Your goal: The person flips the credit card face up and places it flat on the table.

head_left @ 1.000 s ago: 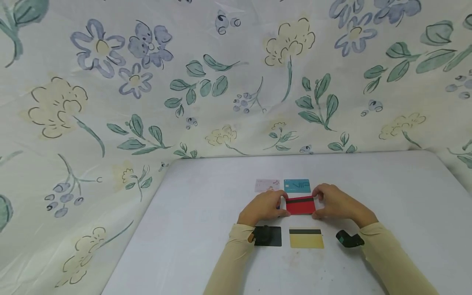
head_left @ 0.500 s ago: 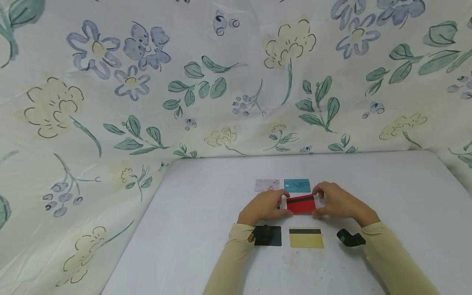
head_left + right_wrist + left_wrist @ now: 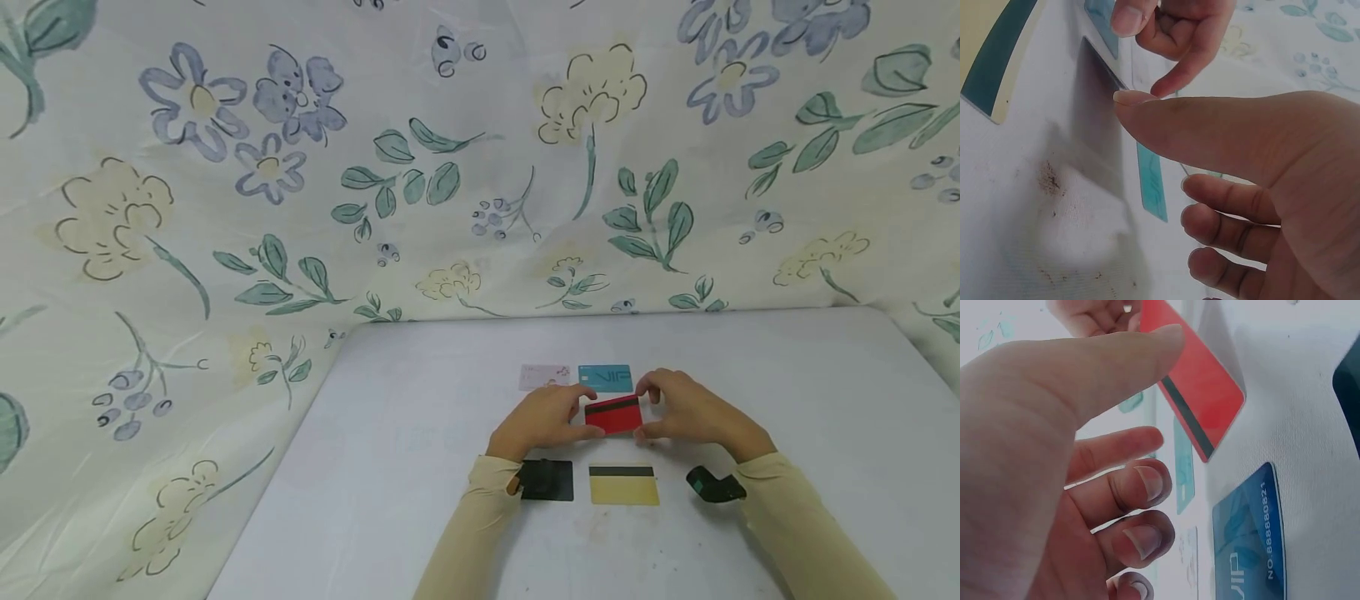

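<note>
A red card (image 3: 613, 417) with a dark stripe is held tilted above the white table, its shadow falling beneath it. My right hand (image 3: 686, 408) pinches its right end between thumb and index finger; in the right wrist view the card shows nearly edge-on behind the thumb (image 3: 1210, 128). My left hand (image 3: 540, 421) is at the card's left end. In the left wrist view its thumb (image 3: 1129, 359) overlaps the red card (image 3: 1200, 394), while the index finger stands apart from it. Below the left hand lies a blue VIP card (image 3: 1247, 534).
Behind the hands lie a pale pink card (image 3: 544, 377) and a teal VIP card (image 3: 604, 377). Nearer are a black card (image 3: 551, 481), partly covered by the left wrist camera, and a gold card (image 3: 624, 485). A flowered cloth (image 3: 480, 167) hangs behind the white table (image 3: 397, 467).
The red card has tilted, its right end higher, and shifted slightly right. The left index finger has come away from its upper left corner. The right hand keeps its pinch.
</note>
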The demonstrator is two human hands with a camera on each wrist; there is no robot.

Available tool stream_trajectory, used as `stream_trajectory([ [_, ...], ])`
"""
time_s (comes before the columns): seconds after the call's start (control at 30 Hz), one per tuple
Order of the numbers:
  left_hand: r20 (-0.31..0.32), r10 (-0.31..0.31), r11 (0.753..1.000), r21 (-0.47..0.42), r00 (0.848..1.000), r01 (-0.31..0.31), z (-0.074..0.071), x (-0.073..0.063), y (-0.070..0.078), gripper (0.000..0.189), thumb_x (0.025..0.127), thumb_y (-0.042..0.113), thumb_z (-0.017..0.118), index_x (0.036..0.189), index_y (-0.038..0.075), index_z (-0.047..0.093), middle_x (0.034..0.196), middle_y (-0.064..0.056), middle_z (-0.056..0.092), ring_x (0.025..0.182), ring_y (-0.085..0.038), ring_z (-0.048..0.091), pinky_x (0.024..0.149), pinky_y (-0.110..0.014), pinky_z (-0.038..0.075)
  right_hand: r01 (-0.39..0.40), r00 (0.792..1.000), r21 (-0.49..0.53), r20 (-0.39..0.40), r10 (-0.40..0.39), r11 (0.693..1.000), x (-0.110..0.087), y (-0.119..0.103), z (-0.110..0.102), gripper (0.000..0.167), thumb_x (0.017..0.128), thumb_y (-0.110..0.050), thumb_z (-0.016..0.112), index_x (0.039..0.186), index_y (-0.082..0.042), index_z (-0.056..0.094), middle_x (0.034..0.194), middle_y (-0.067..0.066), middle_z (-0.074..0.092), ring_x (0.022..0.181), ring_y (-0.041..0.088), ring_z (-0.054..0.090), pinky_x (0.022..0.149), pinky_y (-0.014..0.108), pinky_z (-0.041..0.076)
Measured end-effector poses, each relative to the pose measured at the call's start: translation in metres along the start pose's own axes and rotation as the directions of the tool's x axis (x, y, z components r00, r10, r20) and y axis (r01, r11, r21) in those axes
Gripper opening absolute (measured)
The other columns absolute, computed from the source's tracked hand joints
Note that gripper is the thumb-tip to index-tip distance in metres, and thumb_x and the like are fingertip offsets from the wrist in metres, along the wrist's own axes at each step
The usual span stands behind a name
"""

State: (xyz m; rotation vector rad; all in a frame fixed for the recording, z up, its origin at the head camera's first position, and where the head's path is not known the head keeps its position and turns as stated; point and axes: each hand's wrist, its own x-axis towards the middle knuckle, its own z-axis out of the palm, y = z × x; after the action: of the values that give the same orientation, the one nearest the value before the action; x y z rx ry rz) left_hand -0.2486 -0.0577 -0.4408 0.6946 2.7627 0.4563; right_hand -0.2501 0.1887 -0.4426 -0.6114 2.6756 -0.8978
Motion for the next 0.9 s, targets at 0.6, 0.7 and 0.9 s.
stream_trajectory([
  [0.6, -0.049, 0.077, 0.997, 0.03, 0.996, -0.076, 0.002, -0.001, 0.007, 0.065, 0.088, 0.053, 0.077, 0.142, 0.02, 0.06, 0.094, 0.007, 0.068, 0.082, -0.005, 0.056, 0.07, -0.015, 0.047, 0.031, 0.999, -0.003, -0.012, -0.031, 1.0, -0.003, -0.006, -0.002, 0.054, 0.077, -0.024, 0.09, 0.12, -0.005, 0.063, 0.098, 0.006, 0.058, 0.095, 0.022, 0.052, 0.074, 0.032, 0.048],
  [0.7, -0.048, 0.082, 0.996, 0.027, 0.995, -0.08, 0.002, -0.002, 0.009, 0.066, 0.088, 0.052, 0.077, 0.143, 0.02, 0.059, 0.097, 0.006, 0.069, 0.083, -0.006, 0.057, 0.072, -0.016, 0.048, 0.035, 0.999, -0.002, -0.017, -0.035, 0.999, -0.004, -0.008, -0.001, 0.054, 0.078, -0.024, 0.09, 0.12, -0.004, 0.063, 0.098, 0.006, 0.058, 0.095, 0.022, 0.052, 0.073, 0.031, 0.048],
  [0.9, -0.038, 0.089, 0.996, 0.023, 0.995, -0.088, 0.003, -0.006, 0.011, 0.067, 0.089, 0.052, 0.077, 0.144, 0.02, 0.057, 0.105, 0.004, 0.072, 0.087, -0.006, 0.059, 0.077, -0.017, 0.051, 0.044, 0.999, -0.001, -0.031, -0.044, 0.999, -0.009, -0.013, 0.001, 0.053, 0.077, -0.023, 0.09, 0.119, -0.004, 0.063, 0.097, 0.007, 0.059, 0.094, 0.022, 0.052, 0.072, 0.031, 0.047],
])
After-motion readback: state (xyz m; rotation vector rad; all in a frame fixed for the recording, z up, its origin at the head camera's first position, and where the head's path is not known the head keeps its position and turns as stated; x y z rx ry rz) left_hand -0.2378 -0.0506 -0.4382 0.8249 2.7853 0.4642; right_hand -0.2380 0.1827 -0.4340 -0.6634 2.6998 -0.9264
